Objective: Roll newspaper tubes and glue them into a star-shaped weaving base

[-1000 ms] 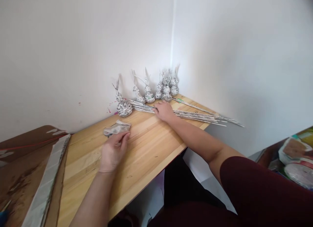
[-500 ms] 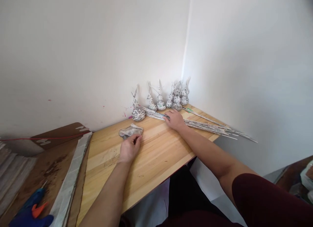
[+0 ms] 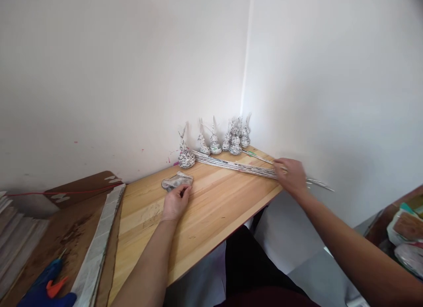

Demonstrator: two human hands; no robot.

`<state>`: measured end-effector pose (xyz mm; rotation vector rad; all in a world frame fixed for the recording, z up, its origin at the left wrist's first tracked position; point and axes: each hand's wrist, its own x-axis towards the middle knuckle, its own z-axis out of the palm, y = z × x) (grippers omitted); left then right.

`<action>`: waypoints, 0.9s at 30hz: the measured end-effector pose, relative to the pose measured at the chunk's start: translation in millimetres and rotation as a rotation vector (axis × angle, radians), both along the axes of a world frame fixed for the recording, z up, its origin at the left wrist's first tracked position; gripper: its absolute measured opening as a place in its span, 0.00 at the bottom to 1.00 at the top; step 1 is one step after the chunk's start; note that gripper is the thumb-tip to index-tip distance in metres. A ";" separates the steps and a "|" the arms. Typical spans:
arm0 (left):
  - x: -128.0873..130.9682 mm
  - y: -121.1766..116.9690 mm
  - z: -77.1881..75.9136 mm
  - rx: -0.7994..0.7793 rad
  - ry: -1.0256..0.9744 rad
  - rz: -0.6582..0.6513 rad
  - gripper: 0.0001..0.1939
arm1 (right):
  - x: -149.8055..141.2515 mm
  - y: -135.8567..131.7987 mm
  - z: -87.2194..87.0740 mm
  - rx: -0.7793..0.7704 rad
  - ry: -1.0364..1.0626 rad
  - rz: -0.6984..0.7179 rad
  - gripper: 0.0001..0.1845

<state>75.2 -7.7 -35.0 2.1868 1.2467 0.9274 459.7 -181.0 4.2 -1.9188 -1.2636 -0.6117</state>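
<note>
My left hand (image 3: pixel 176 202) rests on the wooden table with its fingers curled in a pinch; whatever they hold is hidden. Just beyond it lies a crumpled grey cloth (image 3: pixel 176 180). Out at the table's right end, my right hand (image 3: pixel 291 175) is slightly blurred, its fingers closed around the rolled newspaper sticks (image 3: pixel 231 165). These sticks lie along the table in a long bundle, and their far right tips stick out past the edge behind the hand. A row of woven newspaper figures (image 3: pixel 215 146) with upright ends stands at the back by the wall.
A blue glue gun (image 3: pixel 46 282) with an orange trigger lies on brown cardboard (image 3: pixel 71 223) at the left. Folded newspaper strips (image 3: pixel 99 243) run beside the wooden table (image 3: pixel 198 227). White walls meet at the back corner. Packaged items (image 3: pixel 408 227) sit low at the right.
My right hand has slid from the middle of the newspaper sticks to their right end. The left hand stays beside the cloth. The view has shifted slightly.
</note>
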 end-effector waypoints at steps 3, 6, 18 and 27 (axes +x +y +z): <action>-0.2 0.7 -0.1 -0.014 -0.025 -0.015 0.16 | 42.2 -52.9 -2.2 0.163 0.254 -0.312 0.20; -0.3 -0.3 0.0 -0.021 -0.040 -0.025 0.16 | 58.4 -82.5 -8.1 0.212 0.434 -0.413 0.24; -0.9 -4.5 0.8 0.020 -0.021 0.000 0.15 | 23.1 -55.5 -29.4 0.211 0.727 -0.371 0.30; -1.6 -1.7 -0.5 -0.041 -0.076 -0.007 0.16 | 22.9 -66.0 -39.5 0.296 0.661 -0.339 0.24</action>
